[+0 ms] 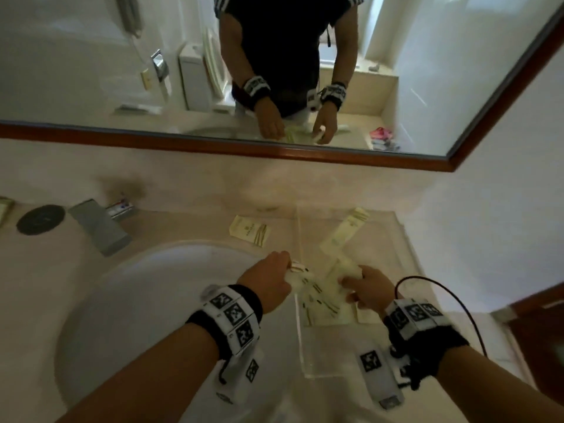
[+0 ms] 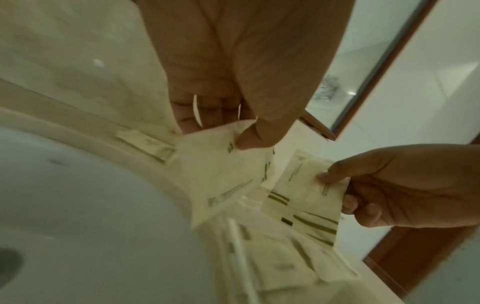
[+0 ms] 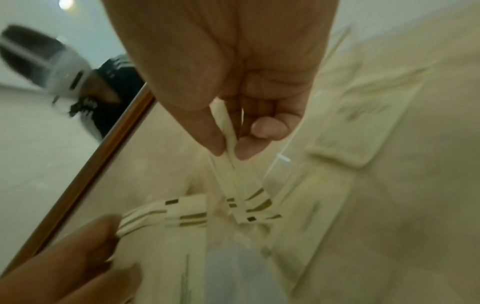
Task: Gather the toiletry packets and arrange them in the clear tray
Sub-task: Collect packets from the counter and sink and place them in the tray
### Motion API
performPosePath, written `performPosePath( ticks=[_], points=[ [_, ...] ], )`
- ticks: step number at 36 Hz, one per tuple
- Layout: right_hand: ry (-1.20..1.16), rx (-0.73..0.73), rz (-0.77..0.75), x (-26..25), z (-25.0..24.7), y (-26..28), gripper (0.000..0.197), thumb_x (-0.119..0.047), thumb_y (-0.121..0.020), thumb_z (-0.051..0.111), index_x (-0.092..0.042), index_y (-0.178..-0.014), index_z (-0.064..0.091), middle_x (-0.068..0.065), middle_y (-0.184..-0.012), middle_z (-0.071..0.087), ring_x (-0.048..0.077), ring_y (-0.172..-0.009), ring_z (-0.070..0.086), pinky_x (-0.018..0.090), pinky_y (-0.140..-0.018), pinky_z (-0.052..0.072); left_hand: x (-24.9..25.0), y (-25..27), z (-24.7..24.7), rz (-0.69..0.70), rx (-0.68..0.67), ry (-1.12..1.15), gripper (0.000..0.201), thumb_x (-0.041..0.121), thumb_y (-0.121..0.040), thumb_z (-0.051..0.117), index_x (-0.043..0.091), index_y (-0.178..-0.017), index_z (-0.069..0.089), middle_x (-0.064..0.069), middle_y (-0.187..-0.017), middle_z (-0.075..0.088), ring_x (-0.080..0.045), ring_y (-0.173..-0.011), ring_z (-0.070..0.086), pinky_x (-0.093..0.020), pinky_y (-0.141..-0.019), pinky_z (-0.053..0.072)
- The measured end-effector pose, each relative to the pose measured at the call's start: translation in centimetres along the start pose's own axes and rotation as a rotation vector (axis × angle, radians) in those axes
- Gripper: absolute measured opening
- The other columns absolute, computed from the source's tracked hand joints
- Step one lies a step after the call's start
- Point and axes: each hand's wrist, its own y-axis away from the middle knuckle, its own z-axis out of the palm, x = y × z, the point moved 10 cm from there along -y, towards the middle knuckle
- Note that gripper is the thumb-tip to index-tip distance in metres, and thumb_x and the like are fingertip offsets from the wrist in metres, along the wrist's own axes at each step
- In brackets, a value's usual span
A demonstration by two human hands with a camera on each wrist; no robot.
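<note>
Cream paper packets with thin olive stripes are the things of this task, and most of them are already near or inside the clear tray, which stands on the beige stone surface just to the right of the white sink. The left hand pinches one flat packet at its upper corner, with the thumb on top and the fingers curled behind, over the left edge of the tray. The right hand holds another packet between thumb and forefinger, also above the tray, and the two packets hang close to each other. Below them some more packets lie flat in the near part of the tray, and one long packet lies diagonally toward the far corner. A square packet is not yet gathered; it lies on the surface outside the tray, between the tray and the metal tap. I judge that these packets are very light and thin, and they bend easily, so a soft pinch at a corner or an edge is enough to carry them. The paper looks smooth, so a loose packet may slide over the others or slip out of the fingers. To pick up the flat one from the stone, it is probably easier to lift one edge first.
</note>
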Motion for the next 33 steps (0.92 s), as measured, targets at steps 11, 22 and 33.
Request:
performPosePath(
  ticks=[11,22,33],
  points=[
    [-0.379,0.183,0.311,15.7,-7.3,-1.8,0.036,-0.008,-0.083,0.067,0.008,-0.109,0.048,0.014,-0.065,0.059,0.022,-0.053,0.054,0.027,-0.048,0.044,9.6,-3.0,10.1,0.217,0.033,-0.286,0.034,-0.008,-0.080,0.041,0.007,-0.110,0.048,-0.013,-0.110,0.048,-0.031,-0.099,0.049,-0.037,-0.076,0.042],
    [-0.374,0.297,0.173,13.4,-6.8,-2.7,0.045,-0.005,-0.076,0.071,-0.015,-0.098,0.033,0.027,-0.094,0.061,0.037,-0.074,0.066,0.050,-0.071,0.058,7.2,-2.7,12.2,0.133,0.096,-0.375,0.036,0.009,-0.084,0.049,0.017,-0.119,0.050,-0.004,-0.123,0.047,-0.025,-0.111,0.046,-0.031,-0.083,0.040],
    [0.606,0.128,-0.197,7.5,-3.7,-0.4,0.043,-0.025,-0.084,0.060,-0.027,-0.123,0.042,0.005,-0.115,0.048,0.024,-0.104,0.054,0.034,-0.085,0.050,6.6,-3.3,11.4,0.087,0.095,-0.392,0.033,0.007,-0.085,0.050,0.016,-0.117,0.050,-0.007,-0.126,0.045,-0.028,-0.114,0.044,-0.036,-0.087,0.043]
  ],
)
